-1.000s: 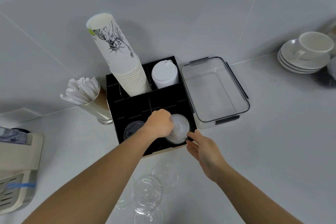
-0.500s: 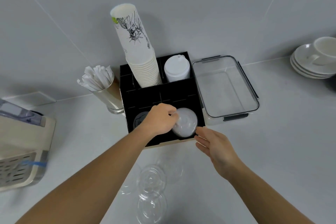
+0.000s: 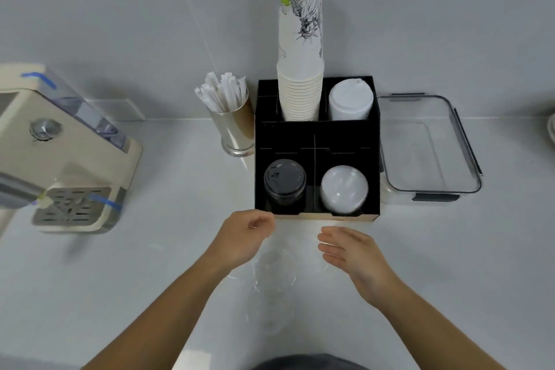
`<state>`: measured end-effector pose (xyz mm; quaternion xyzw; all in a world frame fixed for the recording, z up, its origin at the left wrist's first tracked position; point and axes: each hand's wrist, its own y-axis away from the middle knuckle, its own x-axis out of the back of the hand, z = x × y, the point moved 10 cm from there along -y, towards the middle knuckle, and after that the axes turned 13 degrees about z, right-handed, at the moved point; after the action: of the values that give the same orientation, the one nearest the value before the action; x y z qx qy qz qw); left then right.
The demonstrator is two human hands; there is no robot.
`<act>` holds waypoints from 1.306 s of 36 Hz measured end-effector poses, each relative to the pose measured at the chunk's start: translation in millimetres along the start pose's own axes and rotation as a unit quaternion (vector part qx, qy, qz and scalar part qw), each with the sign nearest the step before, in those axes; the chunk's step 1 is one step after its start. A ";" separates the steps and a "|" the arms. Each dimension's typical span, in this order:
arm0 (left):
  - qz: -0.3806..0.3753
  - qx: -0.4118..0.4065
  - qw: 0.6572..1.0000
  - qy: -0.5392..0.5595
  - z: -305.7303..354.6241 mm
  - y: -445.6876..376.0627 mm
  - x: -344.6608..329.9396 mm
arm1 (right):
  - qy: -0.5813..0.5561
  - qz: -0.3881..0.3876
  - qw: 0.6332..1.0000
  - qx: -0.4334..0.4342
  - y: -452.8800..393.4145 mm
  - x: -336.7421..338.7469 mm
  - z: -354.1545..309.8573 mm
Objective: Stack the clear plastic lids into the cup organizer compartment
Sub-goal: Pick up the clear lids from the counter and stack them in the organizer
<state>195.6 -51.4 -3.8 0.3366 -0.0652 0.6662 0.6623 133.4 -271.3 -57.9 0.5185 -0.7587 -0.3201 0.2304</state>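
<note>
A black cup organizer stands on the white counter. Its front right compartment holds a stack of clear plastic lids. The front left compartment holds black lids. Loose clear lids lie on the counter in front of the organizer, between my hands, faint and partly blurred. My left hand hovers just before the organizer's front edge, fingers loosely curled, holding nothing. My right hand is held flat and open, palm to the left, beside the loose lids.
Stacked paper cups and white lids fill the organizer's rear compartments. A metal cup of wrapped straws stands to its left, a clear empty container to its right. A beige coffee machine sits at far left.
My left hand has let go of the clear lid stack in the front right compartment and pulled back toward me. My right hand also drew back. The camera view shifted.
</note>
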 end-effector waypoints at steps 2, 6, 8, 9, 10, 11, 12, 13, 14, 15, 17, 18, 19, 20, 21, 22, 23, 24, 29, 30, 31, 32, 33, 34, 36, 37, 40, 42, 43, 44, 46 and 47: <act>0.012 0.026 1.000 -0.002 -22.5 7.7 6.8 | 0.024 -0.010 1.000 -0.004 0.4 -7.8 6.6; 0.006 0.088 0.996 0.034 -68.1 22.4 8.6 | 0.077 -0.025 0.997 -0.008 1.0 -19.9 18.0; 0.010 0.124 0.990 0.066 -88.2 28.2 8.5 | 0.090 -0.030 0.995 -0.013 1.9 -24.9 22.6; 0.016 0.140 0.987 0.081 -97.8 30.8 9.4 | 0.096 -0.033 0.995 -0.016 2.8 -28.1 25.1; 0.022 0.152 0.984 0.093 -105.5 33.0 9.8 | 0.103 -0.037 0.994 -0.019 3.7 -31.0 27.4; 0.025 0.161 0.981 0.102 -111.6 34.8 9.2 | 0.111 -0.038 0.993 -0.020 4.4 -32.7 29.5; 0.028 0.169 0.979 0.110 -116.8 36.6 8.4 | 0.123 -0.038 0.992 -0.016 4.6 -34.3 31.2; 0.031 0.178 0.976 0.119 -121.7 38.3 7.4 | 0.139 -0.035 0.990 -0.009 4.4 -35.3 32.6; 0.033 0.185 0.974 0.125 -125.5 39.7 6.4 | 0.156 -0.032 0.987 0.000 4.0 -36.3 33.8; 0.035 0.189 0.973 0.127 -128.9 40.7 5.2 | 0.174 -0.031 0.984 0.009 4.0 -37.7 35.1; 0.032 0.196 0.972 0.129 -132.8 42.6 1.0 | 0.196 -0.032 0.980 0.019 4.4 -40.0 37.7; 0.029 0.199 0.971 0.133 -133.9 43.4 -1.2 | 0.202 -0.032 0.979 0.022 4.6 -41.1 39.0; 0.026 0.201 0.970 0.137 -134.6 44.1 -3.4 | 0.207 -0.032 0.978 0.025 4.8 -42.2 39.9; 0.023 0.201 0.970 0.137 -134.5 44.6 -5.3 | 0.210 -0.031 0.977 0.028 5.0 -43.3 40.1; 0.020 0.200 0.970 0.137 -133.9 45.3 -7.0 | 0.213 -0.030 0.976 0.032 5.1 -44.0 40.1; 0.019 0.197 0.971 0.135 -132.6 45.7 -8.1 | 0.216 -0.028 0.975 0.036 5.1 -44.8 39.4; 0.019 0.197 0.971 0.137 -133.2 46.7 -8.7 | 0.222 -0.027 0.974 0.039 5.0 -46.0 39.6; 0.022 0.197 0.970 0.139 -132.7 46.9 -9.0 | 0.226 -0.025 0.973 0.041 4.8 -46.7 39.1; 0.019 0.202 0.967 0.156 -130.5 51.0 -9.2 | 0.227 -0.024 0.973 0.042 9.4 -49.7 37.4; 0.018 0.202 0.966 0.158 -129.1 52.2 -9.4 | 0.225 -0.023 0.973 0.040 10.7 -49.4 36.9; 0.019 0.204 0.965 0.162 -128.3 53.0 -8.9 | 0.224 -0.022 0.973 0.039 11.5 -49.3 36.3; 0.021 0.204 0.965 0.166 -127.8 53.6 -8.1 | 0.224 -0.022 0.974 0.038 12.4 -49.5 35.8; 0.023 0.203 0.964 0.170 -127.2 54.2 -7.5 | 0.225 -0.022 0.973 0.038 13.4 -49.5 35.4; 0.025 0.200 0.964 0.173 -126.7 54.3 -6.7 | 0.225 -0.022 0.973 0.038 14.5 -49.6 34.6; 0.024 0.189 0.965 0.180 -123.1 54.9 -5.8 | 0.225 -0.024 0.973 0.040 16.4 -49.3 33.3; 0.022 0.182 0.966 0.182 -119.6 56.2 -5.3 | 0.225 -0.024 0.973 0.042 17.7 -49.2 32.2; 0.032 0.165 0.970 0.177 -108.7 59.0 -1.2 | 0.233 -0.024 0.970 0.063 23.1 -48.0 25.5; 0.051 0.154 0.972 0.171 -101.4 59.7 4.4 | 0.253 -0.024 0.963 0.093 26.5 -47.1 18.5; 0.055 0.148 0.973 0.169 -97.2 59.9 5.9 | 0.259 -0.024 0.960 0.107 28.4 -47.2 14.4; 0.053 0.139 0.975 0.165 -92.9 59.4 6.1 | 0.262 -0.026 0.957 0.121 30.8 -47.6 9.7; 0.050 0.122 0.979 0.157 -85.4 57.7 6.3 | 0.261 -0.030 0.954 0.145 35.6 -48.4 -0.4; 0.052 0.120 0.979 0.158 -81.5 56.5 6.8 | 0.261 -0.030 0.952 0.154 36.9 -47.6 -6.0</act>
<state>114.4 -8.8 -42.2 0.3002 0.1032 0.7478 0.5832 130.8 -218.8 -27.9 0.6356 -0.6964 -0.0592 0.3281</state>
